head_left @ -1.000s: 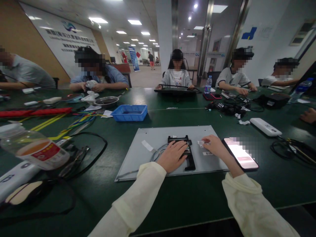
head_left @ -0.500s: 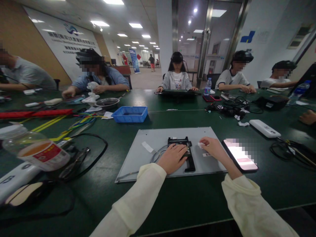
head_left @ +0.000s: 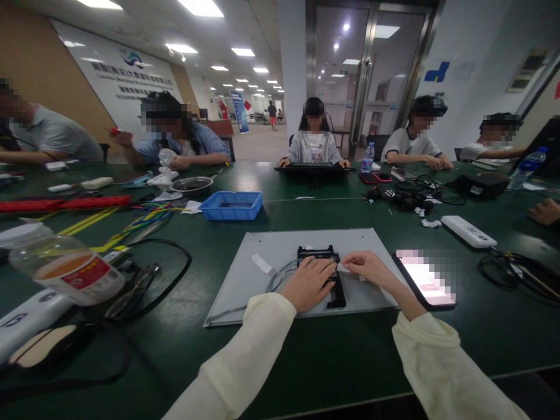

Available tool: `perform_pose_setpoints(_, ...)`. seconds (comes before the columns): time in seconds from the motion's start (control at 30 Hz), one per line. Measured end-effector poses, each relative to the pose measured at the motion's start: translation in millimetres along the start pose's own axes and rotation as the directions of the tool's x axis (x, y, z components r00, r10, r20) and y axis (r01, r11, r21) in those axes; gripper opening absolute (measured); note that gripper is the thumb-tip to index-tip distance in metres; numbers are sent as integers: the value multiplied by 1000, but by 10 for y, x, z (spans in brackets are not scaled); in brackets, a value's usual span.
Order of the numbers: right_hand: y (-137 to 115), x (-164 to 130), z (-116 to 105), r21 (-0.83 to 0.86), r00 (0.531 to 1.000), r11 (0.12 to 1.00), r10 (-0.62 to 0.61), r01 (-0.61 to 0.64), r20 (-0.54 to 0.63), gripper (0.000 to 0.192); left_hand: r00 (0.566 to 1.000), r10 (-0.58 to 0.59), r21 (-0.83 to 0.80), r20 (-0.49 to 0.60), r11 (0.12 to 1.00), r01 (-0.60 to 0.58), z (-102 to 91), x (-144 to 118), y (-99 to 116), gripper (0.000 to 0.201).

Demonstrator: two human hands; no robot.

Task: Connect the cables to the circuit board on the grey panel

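Observation:
My left hand (head_left: 310, 286) lies palm down with fingers stretched over a black plastic frame (head_left: 336, 296), hiding its middle. Between the thumb and fingers of my right hand (head_left: 370, 269) is a small white sticker (head_left: 342, 268), held right at the frame's right edge. Whether the sticker touches the frame I cannot tell. Both hands are over a light grey panel (head_left: 238, 280) that lies flat on the table. A thin grey cable (head_left: 275, 281) loops out from the frame's left side. Left of it, a white paper strip (head_left: 261, 263) rests on the panel.
A lit phone (head_left: 426, 280) lies right of the panel, with a white power bank (head_left: 469, 231) beyond. Behind the panel stands a blue tray (head_left: 231, 206). A plastic jar (head_left: 70, 268) and black cable (head_left: 186, 268) are at left. Several people sit around the table.
My right hand has moved left with the white sticker, from over the panel to the frame's edge. My left hand has hardly moved. A person at the far left has raised a hand holding something red.

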State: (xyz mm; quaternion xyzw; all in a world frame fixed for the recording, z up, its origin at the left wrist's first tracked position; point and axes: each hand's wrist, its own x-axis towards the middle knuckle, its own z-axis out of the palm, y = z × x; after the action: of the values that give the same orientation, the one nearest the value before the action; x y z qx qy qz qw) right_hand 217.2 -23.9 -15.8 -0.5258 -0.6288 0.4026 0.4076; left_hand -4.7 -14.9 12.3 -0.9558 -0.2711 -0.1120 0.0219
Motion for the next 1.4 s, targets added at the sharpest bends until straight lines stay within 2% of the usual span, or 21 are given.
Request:
perform_pose_setpoints(0.1,5,-4,36,-4,1000,1000,6,-6,5,22,1000,17,7,10,1000,-17,5,9,31,41)
perform_pose_setpoints(0.3,103,41,100,0,996,996,-86,86,-7,19,999,44,41,9,998,-44,4,11,52,35)
perform_pose_setpoints(0.5,75,45,166,-175,979,969,-191,177,-70,18,999,30,45,-14,999,-29,23,9,49,31)
perform_pose_setpoints(0.73,99,25,177,-333,955,912,-283,241,-83,21,998,48,43,-26,998,-47,43,10,41,31)
perform_pose_setpoints(0.9,182,42,205,-277,953,930,-282,244,-109,22,998,54,31,-28,998,-53,21,11,43,33)
perform_pose_setpoints(1.03,173,35,208,-230,958,941,-275,249,-85,24,998,44,20,-32,999,-44,10,6,42,33)
perform_pose_setpoints(1.4,209,51,234,-226,962,944,-264,242,-70,25,998,44,57,-41,998,-41,0,-24,39,32)
